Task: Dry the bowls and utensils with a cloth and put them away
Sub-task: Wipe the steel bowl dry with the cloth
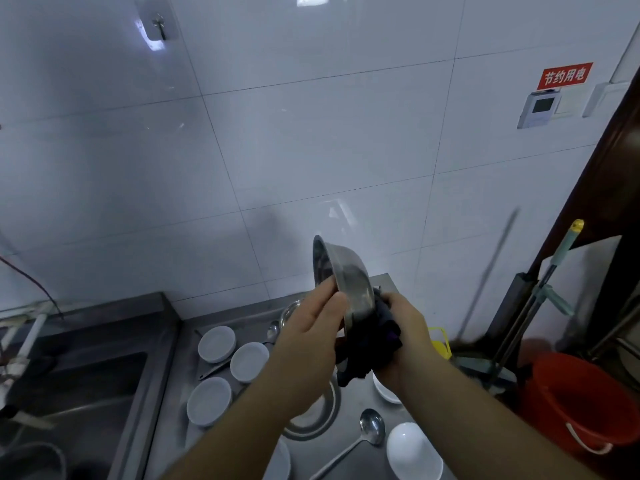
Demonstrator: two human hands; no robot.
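Left hand [311,327] grips steel bowl [343,275]; right hand [403,332] presses dark cloth [372,344] against it

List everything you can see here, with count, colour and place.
steel bowl: one, silver, held up tilted above the counter
cloth: one, dark, pressed against the bowl's outside
small dishes: three, white, upside down on the counter's left part
white bowl: one, upside down, near edge; another white one partly hidden under the right arm
ladle: one, silver, near edge
steel plate: one, silver, under the left arm
counter: one, steel
sink: one, steel, left
bucket: one, red, floor right
mop handles: by the door, right
wall sign: one, red
hook: one, on the tiles
left hand: grip on the bowl's rim
right hand: grip on the cloth
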